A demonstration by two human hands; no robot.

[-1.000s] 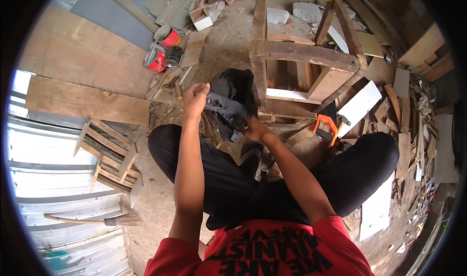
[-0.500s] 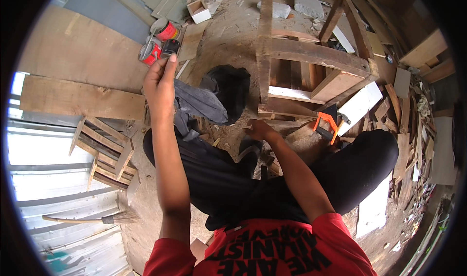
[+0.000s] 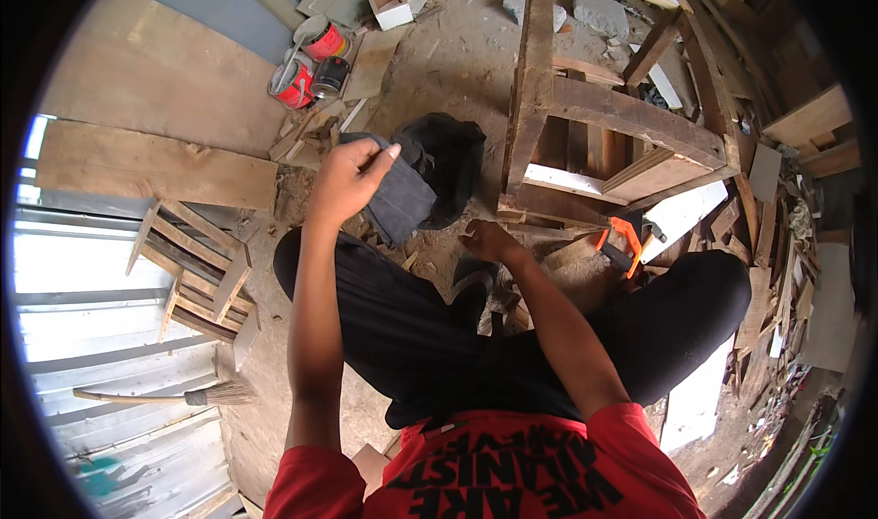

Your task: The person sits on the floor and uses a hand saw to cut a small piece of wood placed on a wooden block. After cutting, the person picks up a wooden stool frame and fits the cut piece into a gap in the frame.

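Note:
Pinched in my left hand point(image 3: 352, 181) is a dark grey cloth point(image 3: 402, 206), which hangs down over my left knee's far side. Its lower part lies against a crumpled black bag or bucket point(image 3: 457, 167) on the floor, and I cannot tell which of the two that is. My right hand point(image 3: 489, 242) is low in front of me, fingers curled, just on the near side of the black thing. Whatever the right fingers hold, if anything, is hidden. Below that hand a dark, foot-shaped thing point(image 3: 473, 286) shows between my crossed legs.
A wooden frame point(image 3: 622, 117) stands at the far right. By my right knee is an orange-framed saw point(image 3: 631, 245), next to a hammer point(image 3: 654, 243). Paint cans point(image 3: 293, 82) stand far left, a slatted wooden piece point(image 3: 197, 272) and a broom point(image 3: 215, 394) at left. Scrap wood point(image 3: 764, 226) lies along the right.
My left hand has come down and to the right, nearer the black thing. The grey cloth, stretched out before, now hangs in a more compact shape. My right hand has hardly moved.

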